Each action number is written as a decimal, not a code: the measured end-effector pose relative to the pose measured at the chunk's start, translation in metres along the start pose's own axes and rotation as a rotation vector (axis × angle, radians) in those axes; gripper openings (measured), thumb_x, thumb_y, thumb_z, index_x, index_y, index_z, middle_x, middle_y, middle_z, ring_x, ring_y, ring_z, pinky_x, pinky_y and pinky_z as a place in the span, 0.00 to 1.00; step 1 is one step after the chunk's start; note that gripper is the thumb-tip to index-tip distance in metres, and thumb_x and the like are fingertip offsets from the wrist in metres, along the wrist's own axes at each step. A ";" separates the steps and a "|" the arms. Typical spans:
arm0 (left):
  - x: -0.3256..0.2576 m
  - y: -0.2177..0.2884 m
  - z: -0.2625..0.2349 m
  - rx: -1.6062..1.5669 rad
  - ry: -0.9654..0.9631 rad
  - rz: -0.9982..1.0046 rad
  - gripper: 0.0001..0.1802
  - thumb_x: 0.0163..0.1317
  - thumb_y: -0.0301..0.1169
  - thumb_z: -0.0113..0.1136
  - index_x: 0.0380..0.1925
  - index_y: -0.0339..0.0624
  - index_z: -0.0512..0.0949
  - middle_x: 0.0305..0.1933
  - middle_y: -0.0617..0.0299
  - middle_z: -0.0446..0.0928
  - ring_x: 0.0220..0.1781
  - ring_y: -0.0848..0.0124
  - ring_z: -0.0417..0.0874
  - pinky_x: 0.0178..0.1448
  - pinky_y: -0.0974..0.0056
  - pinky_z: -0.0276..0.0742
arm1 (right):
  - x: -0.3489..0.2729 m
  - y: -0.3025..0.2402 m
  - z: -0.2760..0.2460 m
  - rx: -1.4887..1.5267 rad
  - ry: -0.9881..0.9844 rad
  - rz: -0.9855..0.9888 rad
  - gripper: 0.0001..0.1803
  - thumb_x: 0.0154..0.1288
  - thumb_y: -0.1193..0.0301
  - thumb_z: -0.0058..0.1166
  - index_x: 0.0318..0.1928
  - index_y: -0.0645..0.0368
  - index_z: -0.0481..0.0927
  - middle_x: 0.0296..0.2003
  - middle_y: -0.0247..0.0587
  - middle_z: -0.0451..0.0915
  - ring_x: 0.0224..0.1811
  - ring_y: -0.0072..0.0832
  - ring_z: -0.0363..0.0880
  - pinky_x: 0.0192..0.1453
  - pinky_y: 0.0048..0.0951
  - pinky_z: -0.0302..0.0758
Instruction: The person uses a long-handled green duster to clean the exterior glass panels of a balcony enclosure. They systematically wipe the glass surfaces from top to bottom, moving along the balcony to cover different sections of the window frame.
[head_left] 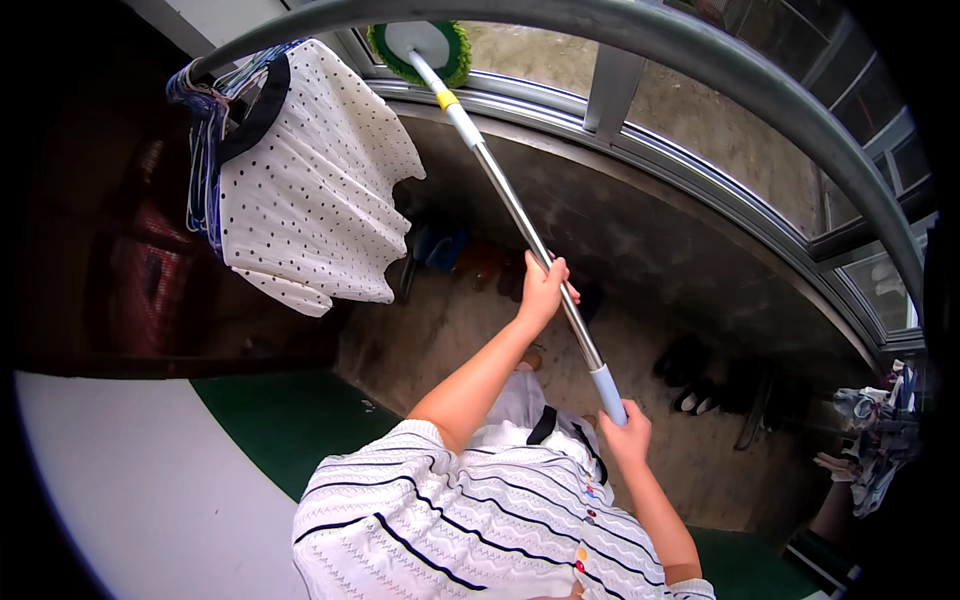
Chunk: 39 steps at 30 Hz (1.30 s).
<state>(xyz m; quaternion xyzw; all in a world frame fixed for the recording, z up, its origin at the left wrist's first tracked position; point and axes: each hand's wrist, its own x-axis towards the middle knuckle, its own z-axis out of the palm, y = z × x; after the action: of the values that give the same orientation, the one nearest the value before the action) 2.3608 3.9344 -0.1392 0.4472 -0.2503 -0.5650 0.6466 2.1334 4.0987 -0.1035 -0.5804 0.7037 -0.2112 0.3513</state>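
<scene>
A long-handled mop point(512, 200) with a shiny metal pole slants from my waist up to the window. Its round head point(455, 60), fringed in green, is against or very near the glass at the top left; contact cannot be made out. My left hand point(544, 289) is closed round the middle of the pole. Lower down, my right hand point(628, 437) grips the pale blue end of the handle point(607, 392). A yellow ring point(446, 99) circles the pole just below the head.
A white dotted blouse point(310, 180) hangs at the left beside several hangers point(205, 150). Overhead curves a grey metal rail point(690, 30). The window frame point(610, 90) runs above a dark low wall point(640, 210). Shoes point(697, 398) stand on the floor; more laundry point(875, 440) hangs far right.
</scene>
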 end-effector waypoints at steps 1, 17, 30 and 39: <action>0.010 0.011 -0.010 0.005 0.014 0.021 0.12 0.68 0.29 0.48 0.41 0.45 0.55 0.28 0.59 0.68 0.15 0.70 0.76 0.20 0.64 0.78 | 0.005 -0.010 0.009 0.003 0.010 -0.018 0.17 0.48 0.63 0.66 0.37 0.58 0.81 0.25 0.46 0.81 0.28 0.38 0.82 0.36 0.34 0.77; 0.037 0.136 0.027 0.072 -0.014 0.181 0.12 0.68 0.31 0.48 0.42 0.46 0.55 0.28 0.61 0.67 0.18 0.71 0.76 0.22 0.64 0.79 | 0.034 -0.101 -0.025 0.203 -0.013 -0.078 0.17 0.49 0.67 0.66 0.39 0.61 0.82 0.28 0.42 0.83 0.29 0.27 0.82 0.37 0.26 0.76; 0.074 0.275 0.108 0.352 -0.069 0.574 0.13 0.64 0.25 0.48 0.42 0.40 0.56 0.23 0.58 0.71 0.13 0.73 0.73 0.16 0.68 0.73 | 0.099 -0.175 -0.004 0.752 -0.117 -0.275 0.13 0.55 0.72 0.65 0.40 0.64 0.80 0.26 0.27 0.77 0.26 0.13 0.72 0.30 0.18 0.70; 0.061 0.215 0.161 0.350 -0.292 0.653 0.13 0.64 0.24 0.50 0.42 0.39 0.57 0.25 0.61 0.70 0.16 0.73 0.75 0.19 0.69 0.73 | 0.110 -0.112 0.006 0.805 -0.122 -0.212 0.07 0.60 0.72 0.58 0.31 0.58 0.72 0.19 0.24 0.69 0.17 0.11 0.66 0.19 0.18 0.62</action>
<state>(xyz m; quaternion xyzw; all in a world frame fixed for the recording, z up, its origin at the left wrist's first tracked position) 2.3505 3.8204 0.1115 0.3623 -0.5613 -0.3360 0.6639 2.2041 3.9666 -0.0560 -0.4773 0.4793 -0.4698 0.5672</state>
